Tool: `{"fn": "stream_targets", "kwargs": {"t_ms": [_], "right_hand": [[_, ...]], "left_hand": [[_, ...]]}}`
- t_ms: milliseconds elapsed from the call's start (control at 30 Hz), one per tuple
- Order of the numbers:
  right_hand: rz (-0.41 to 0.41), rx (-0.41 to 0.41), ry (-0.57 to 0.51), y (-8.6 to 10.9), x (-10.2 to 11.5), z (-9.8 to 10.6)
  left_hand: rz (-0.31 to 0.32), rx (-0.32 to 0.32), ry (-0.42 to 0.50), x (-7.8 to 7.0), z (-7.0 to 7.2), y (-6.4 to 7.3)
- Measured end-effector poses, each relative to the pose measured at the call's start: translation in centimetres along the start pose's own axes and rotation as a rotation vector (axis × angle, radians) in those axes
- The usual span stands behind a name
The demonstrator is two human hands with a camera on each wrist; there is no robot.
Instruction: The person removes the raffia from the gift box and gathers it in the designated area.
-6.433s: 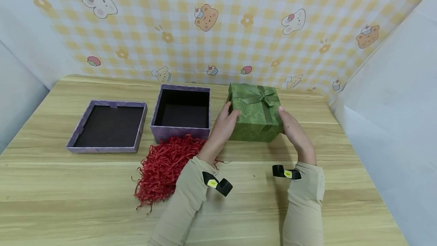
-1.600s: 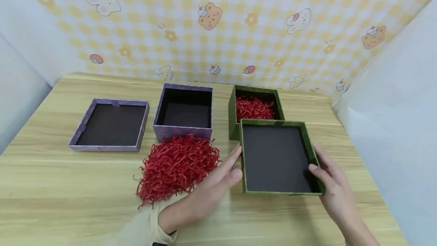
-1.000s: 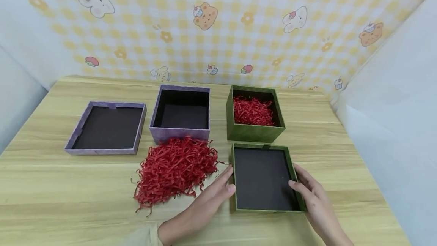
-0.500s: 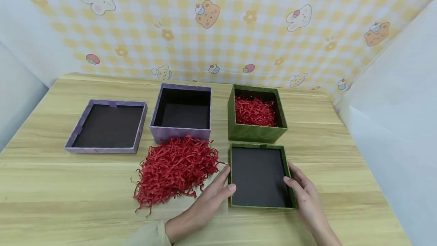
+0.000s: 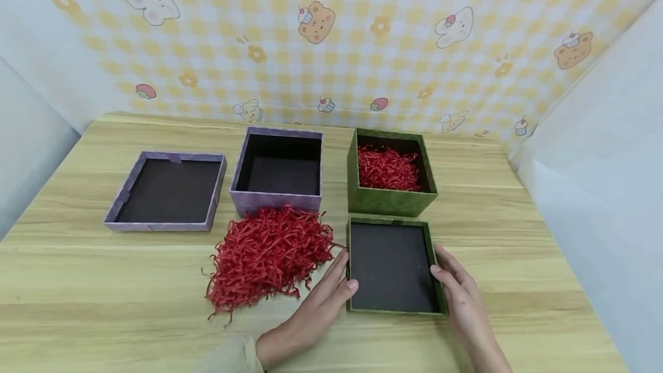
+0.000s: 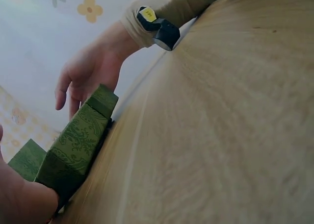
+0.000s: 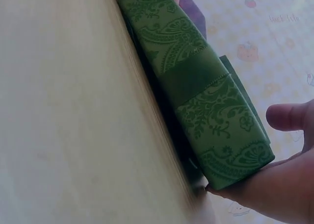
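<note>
An upturned green box lid point(image 5: 393, 266) with a dark inside lies on the wooden table. My left hand point(image 5: 316, 309) has straight fingers along the lid's left wall, the thumb near its rim. My right hand point(image 5: 461, 286) lies along the right wall, fingers outside; in the right wrist view its thumb point(image 7: 287, 117) stands up apart from the lid. Seen low from both wrists, the lid's patterned green side point(image 7: 211, 104) carries a ribbon band. Just behind the lid stands the green box point(image 5: 391, 201), open-topped, with red shredded paper point(image 5: 387, 169) in it.
A loose heap of red shredded paper point(image 5: 269, 258) lies left of my left hand. Behind it stands an open purple box point(image 5: 277, 200), its inside dark. Farther left lies an upturned purple lid point(image 5: 157, 227). A checked cloth point(image 5: 352, 45) hangs behind the table.
The green lid, earlier closed on the green box, came off, was turned over and lowered onto the table in front of it. Over the last half second lid and hands barely moved.
</note>
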State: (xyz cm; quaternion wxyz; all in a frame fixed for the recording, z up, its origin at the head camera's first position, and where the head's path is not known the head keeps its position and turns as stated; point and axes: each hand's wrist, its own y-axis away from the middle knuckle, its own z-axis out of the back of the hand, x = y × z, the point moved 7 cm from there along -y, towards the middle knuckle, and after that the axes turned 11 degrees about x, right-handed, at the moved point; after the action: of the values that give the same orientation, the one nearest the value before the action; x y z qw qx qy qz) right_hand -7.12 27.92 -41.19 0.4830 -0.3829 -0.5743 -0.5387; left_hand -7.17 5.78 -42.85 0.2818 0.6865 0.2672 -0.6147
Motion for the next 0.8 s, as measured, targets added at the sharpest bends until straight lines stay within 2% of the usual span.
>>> {"fn": "stream_targets", "kwargs": {"t_ms": [100, 200, 333, 500, 667, 733, 800], "right_hand": [[0.06, 0.02, -0.042, 0.0, 0.1, 0.2], [0.16, 0.042, -0.096, 0.3, 0.5, 0.9], [0.293, 0.042, -0.145, 0.7, 1.6, 2.7], [0.408, 0.052, -0.183, 0.9, 4.0, 4.4], [0.459, 0.066, -0.11, 0.7, 7.0, 5.0], [0.451, 0.065, -0.052, 0.6, 8.0, 5.1], [0.414, 0.058, 0.045, 0.3, 8.9, 5.0]], "left_hand": [[-0.006, -0.03, -0.044, -0.2, 0.0, 0.2], [-0.012, -0.076, -0.12, -1.0, 0.3, 0.4], [-0.068, -0.13, -0.224, -3.7, 0.8, 0.6], [-0.166, -0.173, -0.278, -7.4, 1.6, -0.2], [-0.223, -0.198, -0.259, -9.8, 2.3, -1.8], [-0.21, -0.193, -0.251, -10.1, 2.5, -2.7], [-0.171, -0.182, -0.264, -10.0, 2.5, -3.7]]}}
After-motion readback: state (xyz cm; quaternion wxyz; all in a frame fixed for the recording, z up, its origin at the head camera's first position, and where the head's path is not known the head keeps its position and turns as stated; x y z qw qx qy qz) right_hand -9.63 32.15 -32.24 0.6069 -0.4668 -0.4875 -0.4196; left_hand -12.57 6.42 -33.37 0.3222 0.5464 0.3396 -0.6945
